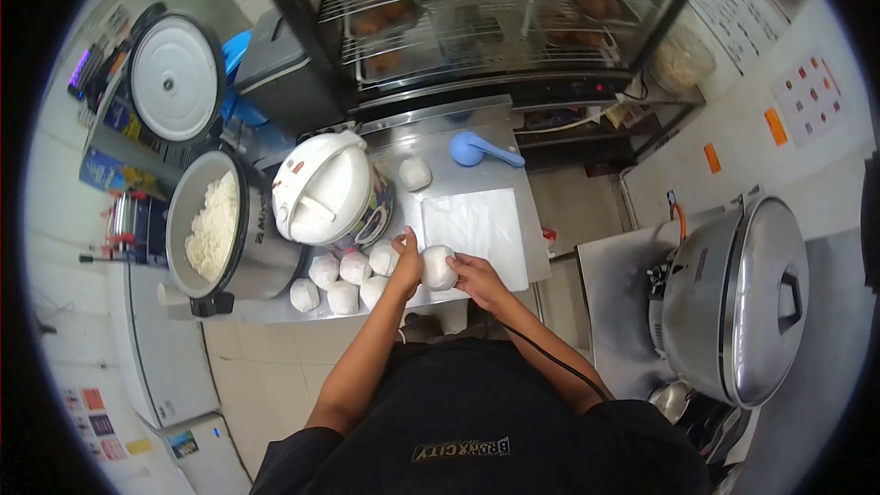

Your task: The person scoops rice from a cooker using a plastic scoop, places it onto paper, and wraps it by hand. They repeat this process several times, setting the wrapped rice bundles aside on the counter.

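Note:
A round white paper-wrapped bundle is held between my two hands, over the near edge of the steel counter. My left hand presses its left side, the thumb pointing up. On the other side the fingers of my right hand grip it. Several similar wrapped bundles sit close together just left of my left hand. One more wrapped bundle lies apart, farther back. Behind my hands is a pile of white paper sheets. A blue scoop rests beyond the paper.
At left, an open pot holds white rice. Beside it stands a white-lidded cooker. A glass food warmer spans the back. A large lidded steel pot occupies the right-hand counter.

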The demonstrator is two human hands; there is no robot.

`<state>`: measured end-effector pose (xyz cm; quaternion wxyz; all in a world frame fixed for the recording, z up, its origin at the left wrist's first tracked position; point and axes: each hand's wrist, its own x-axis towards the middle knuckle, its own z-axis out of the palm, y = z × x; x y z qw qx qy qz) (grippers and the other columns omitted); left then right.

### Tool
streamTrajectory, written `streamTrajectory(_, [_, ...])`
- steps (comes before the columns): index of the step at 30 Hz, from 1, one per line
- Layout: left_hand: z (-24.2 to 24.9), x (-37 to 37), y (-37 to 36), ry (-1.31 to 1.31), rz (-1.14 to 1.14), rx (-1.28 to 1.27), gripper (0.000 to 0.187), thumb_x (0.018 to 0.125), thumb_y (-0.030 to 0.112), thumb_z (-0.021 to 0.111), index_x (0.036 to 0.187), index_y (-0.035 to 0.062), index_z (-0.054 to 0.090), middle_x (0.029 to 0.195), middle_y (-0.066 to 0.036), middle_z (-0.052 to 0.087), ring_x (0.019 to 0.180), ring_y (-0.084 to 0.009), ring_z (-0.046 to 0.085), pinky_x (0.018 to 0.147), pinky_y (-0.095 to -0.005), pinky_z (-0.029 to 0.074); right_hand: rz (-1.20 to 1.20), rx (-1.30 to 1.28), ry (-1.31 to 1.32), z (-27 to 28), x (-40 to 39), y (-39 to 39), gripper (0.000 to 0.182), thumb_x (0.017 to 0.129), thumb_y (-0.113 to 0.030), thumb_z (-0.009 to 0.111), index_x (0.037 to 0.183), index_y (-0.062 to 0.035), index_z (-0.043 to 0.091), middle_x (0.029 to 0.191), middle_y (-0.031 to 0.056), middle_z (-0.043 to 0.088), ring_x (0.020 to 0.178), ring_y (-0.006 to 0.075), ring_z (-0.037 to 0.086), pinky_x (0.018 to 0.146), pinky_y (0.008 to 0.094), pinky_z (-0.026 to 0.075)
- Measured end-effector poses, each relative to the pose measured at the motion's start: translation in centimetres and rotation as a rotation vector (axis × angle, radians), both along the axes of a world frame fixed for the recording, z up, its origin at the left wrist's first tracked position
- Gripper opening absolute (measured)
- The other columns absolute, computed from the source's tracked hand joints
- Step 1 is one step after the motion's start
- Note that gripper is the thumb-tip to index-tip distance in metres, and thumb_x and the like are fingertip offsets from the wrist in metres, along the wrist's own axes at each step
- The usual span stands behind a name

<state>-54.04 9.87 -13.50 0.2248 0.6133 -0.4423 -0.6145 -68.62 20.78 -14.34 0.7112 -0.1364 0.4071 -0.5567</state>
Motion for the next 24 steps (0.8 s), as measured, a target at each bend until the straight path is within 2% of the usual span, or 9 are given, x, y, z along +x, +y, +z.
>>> streamTrajectory(2, [3.9,0.9,-0.6,0.32,-0.029,0.271,0.109,0.095,0.085,0.034,0.166,0.0138,-0.008,0.164,-0.03,0.018,0.147,-0.0471,0.037,0.121,-0.0574,0.03,0.021,0.074,-0.053,0.2,-0.6,-0.9,0.051,0.105,-0.028,0.066,0.143,0.0036,0.055,0.13,0.0119,0.067,0.12,0.0203,0.065,0.102,0.0385,0.053])
streamTrajectory(3, [4.0,1.6,-1.3,0.399,-0.06,0.298,0.118,0.088,0.092,0.033,0.165,0.0167,-0.015,0.165,-0.029,0.016,0.153,-0.0486,0.026,0.121,-0.0621,0.026,0.024,0.049,-0.099,0.2,-0.8,-1.6,0.054,0.104,-0.03,0.065,0.145,0.0014,0.052,0.132,0.0143,0.066,0.121,0.0249,0.065,0.105,0.0433,0.052])
streamTrajectory(7, [4.2,4.4,-1.7,0.332,-0.027,0.126,0.113,0.091,0.09,0.032,0.166,0.0167,-0.01,0.166,-0.026,0.017,0.154,-0.045,0.024,0.121,-0.0598,0.027,0.039,0.081,-0.192,-1.0,-2.5,-4.6,0.051,0.107,-0.039,0.057,0.147,-0.0068,0.053,0.136,0.0129,0.066,0.123,0.0285,0.064,0.107,0.0482,0.05])
streamTrajectory(10, [2.8,10.4,-0.5,0.146,-0.073,-0.287,0.09,0.103,0.076,0.028,0.167,0.0171,0.004,0.165,-0.019,0.024,0.15,-0.0366,0.031,0.118,-0.055,0.032,-0.113,0.171,-0.139,-2.6,-5.0,-8.5,0.049,0.107,-0.04,0.058,0.145,-0.0088,0.055,0.136,0.0109,0.066,0.123,0.027,0.064,0.106,0.0476,0.05])
streamTrajectory(12, [4.0,13.4,2.0,0.155,0.059,-0.327,0.083,0.106,0.07,0.026,0.166,0.0168,0.006,0.163,-0.018,0.028,0.146,-0.0345,0.036,0.116,-0.0539,0.035,-0.1,0.128,-0.108,-4.5,-7.3,-12.3,0.049,0.106,-0.042,0.058,0.143,-0.0091,0.056,0.134,0.0092,0.067,0.123,0.0258,0.064,0.104,0.0462,0.05])
streamTrajectory(14, [3.2,18.2,4.8,0.042,0.142,-0.339,0.083,0.106,0.071,0.028,0.166,0.017,0.007,0.161,-0.018,0.03,0.145,-0.0339,0.037,0.114,-0.0535,0.038,-0.174,0.01,-0.09,-5.2,-8.9,-16.8,0.045,0.106,-0.038,0.061,0.139,-0.0076,0.057,0.133,0.0092,0.066,0.124,0.0243,0.063,0.108,0.0482,0.048])
streamTrajectory(19, [2.4,27.2,14.3,-0.151,0.447,-0.112,0.096,0.1,0.08,0.029,0.166,0.0139,0.008,0.161,-0.024,0.03,0.144,-0.0398,0.039,0.112,-0.0573,0.04,-0.185,-0.056,0.109,-5.1,-9.5,-28.3,0.043,0.104,-0.033,0.065,0.137,-0.0068,0.057,0.129,0.0114,0.066,0.117,0.0257,0.066,0.097,0.0463,0.054])
streamTrajectory(21, [1.9,29.2,18.1,-0.181,0.567,-0.032,0.101,0.097,0.084,0.029,0.166,0.0135,0.006,0.162,-0.028,0.029,0.146,-0.0434,0.037,0.114,-0.0604,0.037,-0.285,0.138,0.237,-7.2,-8.7,-32.6,0.043,0.101,-0.027,0.07,0.135,-0.004,0.057,0.124,0.014,0.068,0.109,0.0294,0.069,0.087,0.0491,0.059])
streamTrajectory(24, [1.5,30.8,22.6,-0.207,0.714,0.035,0.104,0.096,0.085,0.03,0.166,0.0123,0.007,0.162,-0.029,0.029,0.147,-0.0447,0.037,0.114,-0.0614,0.038,-0.264,0.191,0.368,-10.3,-7.8,-36.1,0.044,0.098,-0.027,0.075,0.131,-0.0027,0.06,0.12,0.0151,0.069,0.101,0.0312,0.071,0.08,0.0505,0.06])
